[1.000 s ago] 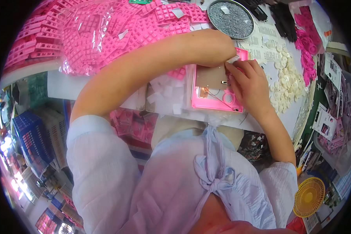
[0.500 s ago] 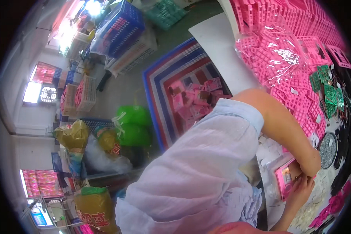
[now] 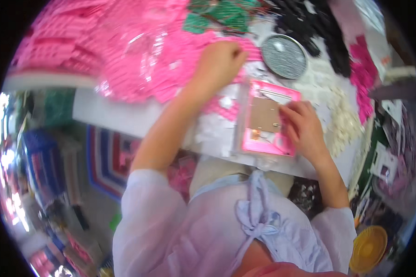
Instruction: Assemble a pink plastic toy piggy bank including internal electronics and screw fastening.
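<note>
A pink plastic casing point(image 3: 286, 148) lies in front of me, with a flat brown board point(image 3: 265, 115), a coppery piece and thin wires inside. My right hand point(image 3: 305, 127) grips its right side, thumb near the lower edge and fingertips reaching over the rim beside the board. Beyond the casing, to its left, my left hand point(image 3: 221, 64) hovers at the edge of the pink grid-like parts point(image 3: 171, 60). Its fingers are curled together, slightly blurred, and whatever may be in them is hidden. A round dish of small grey metal pieces point(image 3: 284, 56) sits to the right of that hand.
Green circuit boards point(image 3: 224, 16) and black strips point(image 3: 305, 27) lie at the back. Cream-coloured pieces point(image 3: 344, 122) and magenta parts point(image 3: 363, 76) are spread at the right. Below the table's left edge stands a striped crate point(image 3: 104, 159); a yellow basket point(image 3: 369, 249) is at the lower right.
The view has swung from the room at the left to the table in front. My left hand has left the casing and moved to the pink parts; the right stays at the casing.
</note>
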Action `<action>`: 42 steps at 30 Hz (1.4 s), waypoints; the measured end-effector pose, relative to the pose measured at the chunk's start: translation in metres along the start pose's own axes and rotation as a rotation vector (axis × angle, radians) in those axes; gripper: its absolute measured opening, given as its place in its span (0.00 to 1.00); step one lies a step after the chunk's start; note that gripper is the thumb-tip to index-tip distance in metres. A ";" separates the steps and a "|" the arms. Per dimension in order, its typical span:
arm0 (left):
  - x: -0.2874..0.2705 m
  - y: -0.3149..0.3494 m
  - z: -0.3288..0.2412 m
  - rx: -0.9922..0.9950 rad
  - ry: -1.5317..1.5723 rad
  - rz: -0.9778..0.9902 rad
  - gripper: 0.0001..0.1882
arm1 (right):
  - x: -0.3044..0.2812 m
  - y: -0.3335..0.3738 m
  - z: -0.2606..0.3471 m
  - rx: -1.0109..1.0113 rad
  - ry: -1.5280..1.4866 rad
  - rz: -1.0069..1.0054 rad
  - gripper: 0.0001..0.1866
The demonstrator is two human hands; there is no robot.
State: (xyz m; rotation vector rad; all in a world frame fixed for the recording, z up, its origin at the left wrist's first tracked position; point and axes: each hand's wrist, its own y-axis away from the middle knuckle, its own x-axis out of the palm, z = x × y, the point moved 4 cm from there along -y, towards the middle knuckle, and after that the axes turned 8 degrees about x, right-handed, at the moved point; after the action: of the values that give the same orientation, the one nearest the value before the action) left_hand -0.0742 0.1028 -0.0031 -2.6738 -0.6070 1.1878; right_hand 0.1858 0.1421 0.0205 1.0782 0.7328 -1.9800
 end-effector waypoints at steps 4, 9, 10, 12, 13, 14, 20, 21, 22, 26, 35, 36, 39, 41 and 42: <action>0.020 0.009 -0.024 0.103 -0.076 0.167 0.13 | -0.017 -0.003 -0.011 0.094 -0.176 -0.082 0.16; 0.035 0.018 -0.040 0.345 -0.116 0.075 0.10 | -0.015 -0.038 -0.015 0.050 -0.268 -0.195 0.12; 0.034 0.025 -0.046 0.322 -0.051 0.063 0.09 | -0.011 -0.045 -0.011 0.092 -0.358 -0.167 0.10; 0.033 0.037 -0.056 0.278 0.028 0.042 0.09 | 0.003 -0.050 -0.008 0.192 -0.467 -0.037 0.09; 0.032 0.043 -0.060 0.258 0.043 0.034 0.09 | 0.010 -0.050 -0.006 0.242 -0.521 0.030 0.09; 0.032 0.047 -0.062 0.240 0.059 0.027 0.09 | 0.010 -0.049 -0.004 0.187 -0.529 -0.049 0.07; 0.029 0.050 -0.057 0.074 0.300 0.066 0.06 | 0.007 -0.038 0.002 0.006 -0.291 -0.260 0.06; 0.030 0.050 -0.055 0.055 0.314 0.083 0.06 | 0.008 -0.037 0.002 0.002 -0.285 -0.272 0.06; 0.031 0.051 -0.058 0.069 0.266 0.080 0.06 | 0.010 -0.032 0.003 -0.022 -0.251 -0.283 0.07; 0.037 0.052 -0.064 0.247 0.204 -0.002 0.04 | 0.007 -0.014 0.003 0.004 -0.267 -0.265 0.16; 0.033 0.065 -0.075 0.584 -0.021 0.011 0.07 | -0.017 -0.040 -0.081 0.163 -0.355 -0.337 0.20; 0.032 0.067 -0.072 0.563 -0.005 0.015 0.07 | -0.033 -0.050 -0.117 0.098 -0.059 -0.483 0.20; 0.036 0.067 -0.066 0.468 0.074 0.054 0.05 | -0.059 -0.052 -0.249 0.366 0.565 -0.568 0.21; 0.036 0.068 -0.063 0.395 0.109 0.076 0.04 | -0.069 -0.044 -0.299 0.560 0.713 -0.499 0.22; 0.037 0.067 -0.065 0.370 0.127 0.072 0.04 | -0.073 -0.047 -0.295 0.509 0.705 -0.571 0.23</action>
State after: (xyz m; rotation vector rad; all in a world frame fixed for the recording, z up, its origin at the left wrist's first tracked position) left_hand 0.0165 0.0595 -0.0040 -2.4459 -0.2440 1.0198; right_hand 0.3023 0.4179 -0.0518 2.1247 1.0032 -2.3311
